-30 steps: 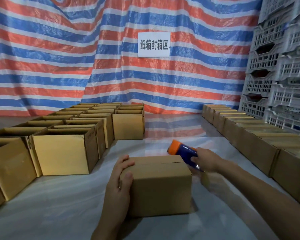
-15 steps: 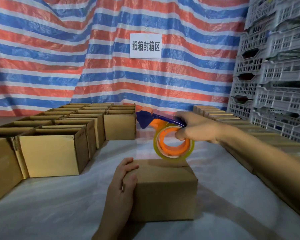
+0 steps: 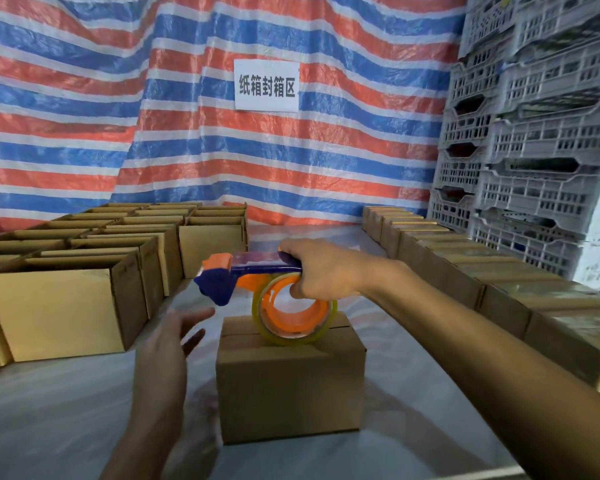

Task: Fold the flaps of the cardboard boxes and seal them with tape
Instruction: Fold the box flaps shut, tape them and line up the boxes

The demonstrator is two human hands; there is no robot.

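1. The right hand (image 3: 321, 268) is curled round the handle of the tape dispenser (image 3: 243, 271) and holds it above the box (image 3: 290, 386). The orange-cored roll of tape (image 3: 293, 318) hangs over the box's top. Whether it touches the cardboard I cannot tell.
2. The left hand (image 3: 168, 336) has its fingers spread and holds nothing. It is in the air just left of the box, apart from it and blurred.
3. The box stands on the worktop (image 3: 66, 410) with its flaps folded flat, and the seam (image 3: 236, 334) runs across its top from left to right. No tape is plain on it, though clear tape would be hard to see.
4. I judge the folding done and the sealing in hand. The next move calls for bringing the dispenser's blue head down onto one end of the seam, then drawing it along the seam. The left hand should press on the box so it does not slide.
5. Left of the box stand the open boxes (image 3: 59, 306), near enough to crowd a wide left elbow. Right of it, the row of closed boxes (image 3: 499, 289) runs along under the right forearm.
6. In front of the box and behind it the worktop lies bare, which gives room for a pull. The worktop's edge (image 3: 482, 474) shows at the box's near right.
7. Further right of the box rise the stacked crates (image 3: 534, 150).
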